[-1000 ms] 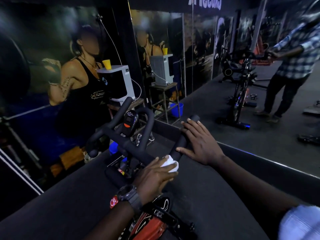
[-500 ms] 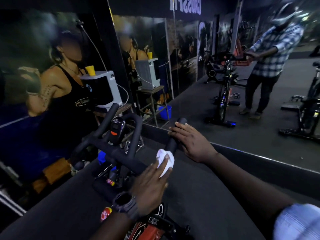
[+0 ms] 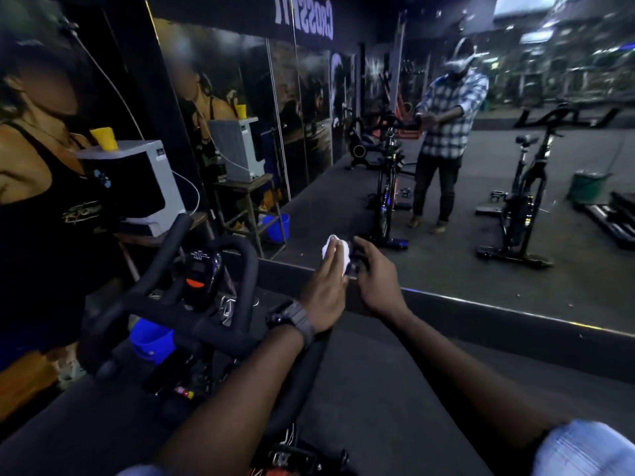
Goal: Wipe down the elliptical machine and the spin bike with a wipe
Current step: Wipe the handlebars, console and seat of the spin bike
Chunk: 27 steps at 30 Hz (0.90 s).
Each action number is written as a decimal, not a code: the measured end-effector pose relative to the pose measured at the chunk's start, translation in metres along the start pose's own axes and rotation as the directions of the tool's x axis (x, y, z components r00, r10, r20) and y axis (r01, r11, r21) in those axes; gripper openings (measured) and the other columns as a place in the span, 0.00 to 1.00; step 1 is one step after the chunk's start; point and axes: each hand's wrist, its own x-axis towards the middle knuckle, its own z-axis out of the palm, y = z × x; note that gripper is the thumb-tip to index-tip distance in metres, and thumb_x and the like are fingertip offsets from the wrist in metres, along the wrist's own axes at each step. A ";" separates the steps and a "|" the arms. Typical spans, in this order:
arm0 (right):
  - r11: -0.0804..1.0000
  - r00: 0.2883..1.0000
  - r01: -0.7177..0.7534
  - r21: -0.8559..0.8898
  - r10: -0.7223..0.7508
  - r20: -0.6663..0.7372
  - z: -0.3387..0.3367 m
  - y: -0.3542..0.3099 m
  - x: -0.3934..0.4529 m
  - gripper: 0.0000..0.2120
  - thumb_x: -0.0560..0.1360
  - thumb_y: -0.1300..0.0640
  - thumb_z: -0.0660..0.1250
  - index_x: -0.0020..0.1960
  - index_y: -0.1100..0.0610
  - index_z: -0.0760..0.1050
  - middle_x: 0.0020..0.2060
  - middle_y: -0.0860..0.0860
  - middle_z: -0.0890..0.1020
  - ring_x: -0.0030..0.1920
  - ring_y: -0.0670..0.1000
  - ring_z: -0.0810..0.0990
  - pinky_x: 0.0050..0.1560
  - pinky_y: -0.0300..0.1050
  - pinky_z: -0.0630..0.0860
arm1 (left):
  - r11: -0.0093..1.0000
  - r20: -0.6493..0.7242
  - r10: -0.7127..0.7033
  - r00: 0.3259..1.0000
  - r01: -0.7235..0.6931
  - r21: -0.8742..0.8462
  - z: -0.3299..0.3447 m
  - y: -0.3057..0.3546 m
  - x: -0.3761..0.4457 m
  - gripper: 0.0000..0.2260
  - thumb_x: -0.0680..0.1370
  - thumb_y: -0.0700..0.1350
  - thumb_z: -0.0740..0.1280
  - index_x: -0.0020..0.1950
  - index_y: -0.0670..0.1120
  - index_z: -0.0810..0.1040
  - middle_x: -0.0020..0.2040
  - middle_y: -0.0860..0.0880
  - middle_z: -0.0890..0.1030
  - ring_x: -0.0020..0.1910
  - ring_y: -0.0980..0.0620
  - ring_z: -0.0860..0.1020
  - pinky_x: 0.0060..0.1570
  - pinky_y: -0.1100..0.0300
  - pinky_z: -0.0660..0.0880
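Left of the fingers, the spin bike [image 3: 192, 321] shows its black handlebars [image 3: 165, 304], which loop and sweep toward the lower left, with a small console [image 3: 199, 273] bearing an orange button set between the bars. Behind the bars, against the wall, a white appliance [image 3: 137, 183] stands on a wooden desk [image 3: 192, 223], a yellow cup [image 3: 103, 137] on top of it.

At the tip of the right-hand bar end, the left hand [image 3: 323, 290], a dark watch [image 3: 292, 319] on its wrist, presses a crumpled white wipe [image 3: 335, 249] against the grip; its fingers [image 3: 331, 261] lie straight and close together over the cloth. Just right of them, touching the same bar end, the right hand [image 3: 374, 280] curls its fingers [image 3: 362, 250] round the grip.

Beyond the fingers, a wall mirror [image 3: 481, 235] rises from the floor. Right of the fingers, it reflects a person in a checked shirt [image 3: 450, 115] bent over a bike, and further right a second spin bike [image 3: 525, 201] standing alone.
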 end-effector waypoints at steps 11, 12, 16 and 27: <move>0.922 0.943 -0.322 0.216 0.333 -0.017 0.009 -0.005 -0.021 0.22 0.78 0.69 0.57 0.68 0.56 0.76 0.64 0.47 0.80 0.64 0.46 0.77 0.68 0.49 0.73 | 0.575 0.346 -0.307 0.887 0.462 -0.675 -0.022 -0.023 0.001 0.13 0.83 0.41 0.52 0.51 0.43 0.77 0.44 0.32 0.76 0.35 0.49 0.76 0.32 0.60 0.73; 0.919 0.940 -0.328 0.220 0.339 -0.018 0.008 -0.008 -0.023 0.22 0.78 0.70 0.57 0.67 0.56 0.76 0.62 0.47 0.81 0.62 0.45 0.78 0.65 0.45 0.73 | 0.334 0.425 -0.341 0.839 0.530 -0.779 -0.021 -0.018 0.019 0.13 0.83 0.41 0.54 0.50 0.40 0.77 0.44 0.32 0.77 0.33 0.48 0.77 0.31 0.60 0.75; 0.935 0.949 -0.297 0.195 0.312 -0.047 0.003 -0.025 -0.030 0.20 0.78 0.69 0.57 0.65 0.55 0.77 0.56 0.44 0.82 0.54 0.40 0.80 0.54 0.34 0.74 | -0.049 0.597 -0.280 0.752 0.610 -0.791 -0.014 -0.017 0.046 0.19 0.82 0.49 0.55 0.47 0.35 0.77 0.36 0.40 0.81 0.28 0.48 0.79 0.27 0.60 0.77; 0.948 0.946 -0.312 0.066 0.316 -0.076 0.013 -0.032 -0.030 0.17 0.81 0.64 0.57 0.68 0.57 0.73 0.64 0.51 0.78 0.59 0.49 0.78 0.60 0.46 0.74 | 0.265 0.791 -0.128 0.598 0.790 -0.553 -0.019 -0.040 -0.014 0.11 0.70 0.36 0.51 0.40 0.36 0.73 0.39 0.34 0.78 0.35 0.41 0.76 0.41 0.51 0.75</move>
